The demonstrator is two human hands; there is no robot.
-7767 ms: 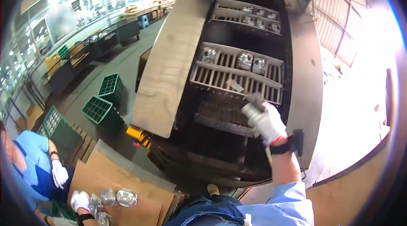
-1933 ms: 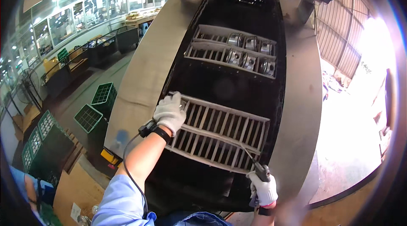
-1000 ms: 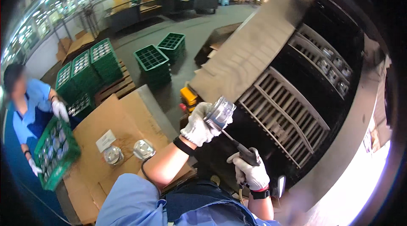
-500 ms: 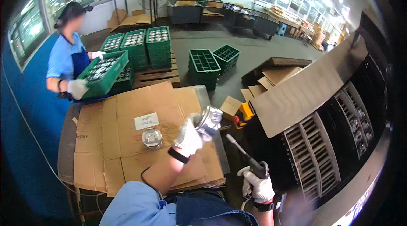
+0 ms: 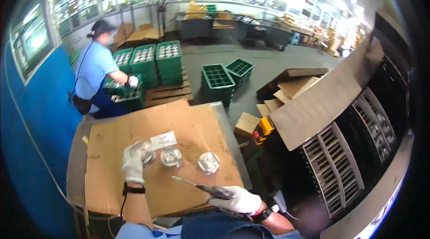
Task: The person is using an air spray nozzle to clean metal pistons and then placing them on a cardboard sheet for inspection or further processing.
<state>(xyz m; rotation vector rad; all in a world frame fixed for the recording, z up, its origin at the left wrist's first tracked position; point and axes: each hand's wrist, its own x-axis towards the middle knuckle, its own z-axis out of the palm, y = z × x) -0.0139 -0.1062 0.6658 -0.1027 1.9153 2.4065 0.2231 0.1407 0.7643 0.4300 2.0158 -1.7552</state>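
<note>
My left hand (image 5: 133,167), in a white glove, is closed around a shiny metal piston (image 5: 145,151) at the left of the cardboard. Whether that piston rests on the cardboard I cannot tell. Beside it stands a second piston (image 5: 171,157), just below a white paper card (image 5: 164,140). A third piston (image 5: 208,163) sits farther right, apart from both hands. In my gloved right hand (image 5: 237,201) is an air blow gun (image 5: 217,192), its thin nozzle pointing left over the near part of the cardboard. The glove partly hides the gun's handle.
Flattened cardboard (image 5: 121,185) covers the table. A co-worker (image 5: 96,68) stands far left by green crates (image 5: 144,62) of pistons on a wooden pallet (image 5: 168,94). Divided green crates (image 5: 218,77) stand on the floor. At right is a dark machine with slatted racks (image 5: 333,167).
My left hand has moved left with a piston; another piston now stands at the right. My right hand has brought the blow gun over the cardboard. The co-worker's carried crate is down on the stack.
</note>
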